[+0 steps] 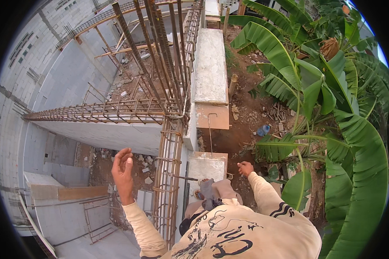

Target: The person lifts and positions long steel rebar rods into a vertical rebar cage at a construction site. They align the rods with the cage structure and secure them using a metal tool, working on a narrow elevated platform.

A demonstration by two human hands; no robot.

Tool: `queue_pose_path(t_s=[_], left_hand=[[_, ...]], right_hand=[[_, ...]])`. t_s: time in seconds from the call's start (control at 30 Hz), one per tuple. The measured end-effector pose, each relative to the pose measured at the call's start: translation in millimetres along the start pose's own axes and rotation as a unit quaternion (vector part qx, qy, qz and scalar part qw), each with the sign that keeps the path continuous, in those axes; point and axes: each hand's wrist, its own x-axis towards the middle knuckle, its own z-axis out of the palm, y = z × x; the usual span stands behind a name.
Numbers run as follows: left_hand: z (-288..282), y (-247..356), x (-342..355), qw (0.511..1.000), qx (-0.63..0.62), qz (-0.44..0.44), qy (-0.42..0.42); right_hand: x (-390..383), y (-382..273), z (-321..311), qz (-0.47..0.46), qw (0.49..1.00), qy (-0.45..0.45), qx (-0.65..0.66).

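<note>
Rebar cage (166,181) runs lengthwise away along the wall; left hand (123,170) open beside it, right hand (245,168) curled, empty

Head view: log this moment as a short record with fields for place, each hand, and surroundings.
place: top of a grey block wall on a building site, seen from above
left hand: raised, open, holding nothing, beside the rusty rebar cage
right hand: closed, low by the wall's edge; contents cannot be told
surroundings: banana plants to the right, bare soil and a blue bottle below
</note>
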Motion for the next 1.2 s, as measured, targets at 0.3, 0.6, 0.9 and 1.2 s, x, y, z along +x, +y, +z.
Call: queue_pose_path(t_s=[0.3,0.6,0.9,1.2], left_hand=[[121.7,85.2,190.0,0.977,-0.001,0.214,0.021],[194.9,78.6,209.6,0.942,0.026,0.265,0.203],[204.0,69.6,206.9,0.915,0.068,0.271,0.292],[235.5,83.7,182.5,0.841,0.132,0.290,0.438]], right_hand=[[-119.1,237.5,2.7,0.220,0.972,0.081,0.004],[-85.5,238.4,73.0,0.028,0.997,-0.025,-0.065],[54.3,106.6,-112.6,0.117,0.989,0.068,0.063],[134.4,-17.9,-193.5,0.018,0.980,0.096,0.176]])
